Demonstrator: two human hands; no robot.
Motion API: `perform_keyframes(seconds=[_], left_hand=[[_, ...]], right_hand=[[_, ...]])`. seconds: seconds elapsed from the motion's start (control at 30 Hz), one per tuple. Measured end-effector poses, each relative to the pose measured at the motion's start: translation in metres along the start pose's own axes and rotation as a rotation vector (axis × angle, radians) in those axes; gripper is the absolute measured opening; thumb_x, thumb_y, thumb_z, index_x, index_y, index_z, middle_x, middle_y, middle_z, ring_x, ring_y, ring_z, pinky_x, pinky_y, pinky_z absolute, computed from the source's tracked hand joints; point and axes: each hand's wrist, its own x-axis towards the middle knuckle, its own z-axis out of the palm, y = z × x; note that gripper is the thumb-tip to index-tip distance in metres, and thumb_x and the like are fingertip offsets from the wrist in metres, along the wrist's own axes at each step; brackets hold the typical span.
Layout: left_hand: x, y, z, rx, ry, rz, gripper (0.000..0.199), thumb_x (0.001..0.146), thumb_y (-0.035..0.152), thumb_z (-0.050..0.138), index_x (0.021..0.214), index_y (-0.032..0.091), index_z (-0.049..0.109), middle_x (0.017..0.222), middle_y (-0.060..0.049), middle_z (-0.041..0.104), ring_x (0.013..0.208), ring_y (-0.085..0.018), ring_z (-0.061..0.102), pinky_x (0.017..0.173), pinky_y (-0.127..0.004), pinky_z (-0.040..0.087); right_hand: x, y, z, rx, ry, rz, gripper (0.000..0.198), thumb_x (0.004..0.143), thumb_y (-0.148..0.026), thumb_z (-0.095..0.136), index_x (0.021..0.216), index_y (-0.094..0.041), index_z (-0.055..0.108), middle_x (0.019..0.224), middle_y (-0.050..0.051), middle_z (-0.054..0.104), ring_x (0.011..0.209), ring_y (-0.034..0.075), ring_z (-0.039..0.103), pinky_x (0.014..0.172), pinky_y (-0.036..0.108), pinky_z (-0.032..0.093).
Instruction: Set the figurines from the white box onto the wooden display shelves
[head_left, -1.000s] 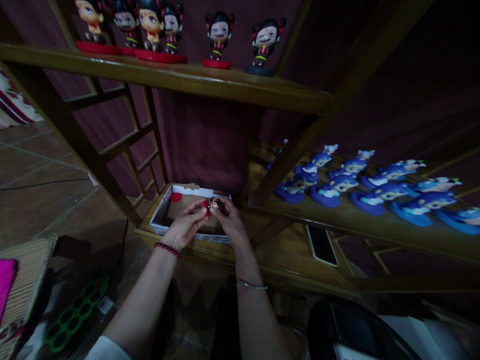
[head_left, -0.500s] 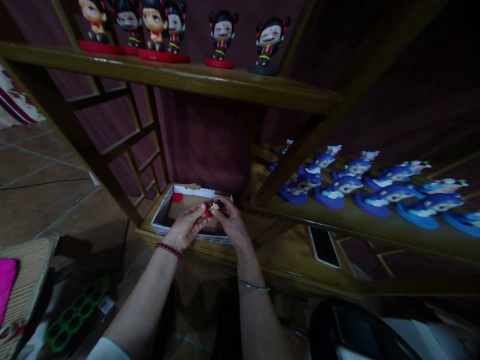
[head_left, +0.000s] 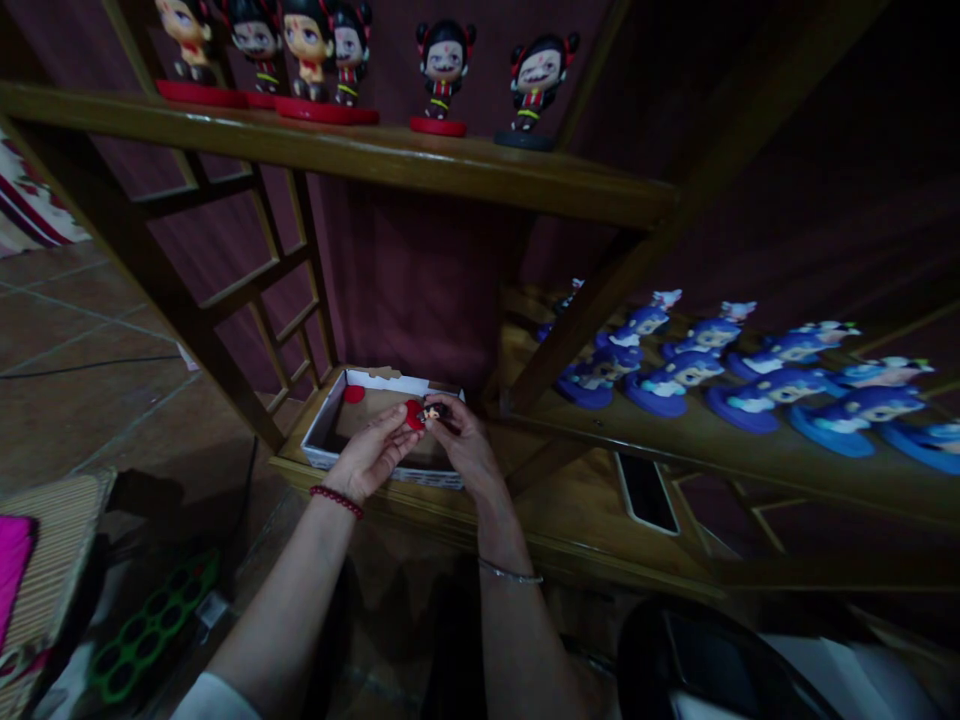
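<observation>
My left hand (head_left: 375, 448) pinches a round red base (head_left: 414, 415) between thumb and fingers. In my right hand (head_left: 461, 435) is a small black-haired figurine (head_left: 433, 412), gripped at its head end. Its feet end meets or nearly meets the red base; I cannot tell whether the two are joined. Both hands are over a shallow open cardboard box (head_left: 321, 440), white outside and brown inside. Another red disc (head_left: 354, 395) lies in the box's far left corner.
Similar figurines (head_left: 442, 70) stand on the upper shelf (head_left: 360, 150). Blue-haired figurines (head_left: 679, 375) fill the right shelf. A phone (head_left: 646, 492) lies on the lower wooden board. A green holed tray (head_left: 154, 630) and a woven-topped stool (head_left: 64, 560) are at lower left.
The red base has turned, so more of its round face shows. The figurine has shifted slightly in my fingers, and both hands stay over the box.
</observation>
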Motion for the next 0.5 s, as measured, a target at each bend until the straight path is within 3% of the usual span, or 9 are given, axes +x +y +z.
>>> perform_keyframes(seconds=[0.33,0.5], left_hand=[[-0.0009,-0.0006,0.0017,-0.071,-0.009,0.006,0.008,0.077,0.009,0.053,0.080,0.013,0.059,0.081,-0.006,0.063,0.074,-0.011,0.060,0.070,-0.023,0.049],[0.0006,-0.0020,0.0010,-0.075,-0.035,0.035,0.020,0.076,0.006,0.052,0.092,0.014,0.060,0.086,-0.006,0.064,0.077,-0.012,0.060,0.074,-0.025,0.049]], right_hand=[[0.0000,0.0037,-0.0008,0.039,0.015,-0.006,0.030,0.073,-0.032,0.055,0.101,-0.022,0.059,0.103,0.002,0.060,0.093,0.017,0.054,0.085,0.030,0.042],[0.0031,0.0035,0.0024,0.066,0.100,0.019,0.033,0.068,-0.032,0.059,0.100,-0.021,0.059,0.100,0.002,0.060,0.091,0.016,0.055,0.084,0.030,0.043]])
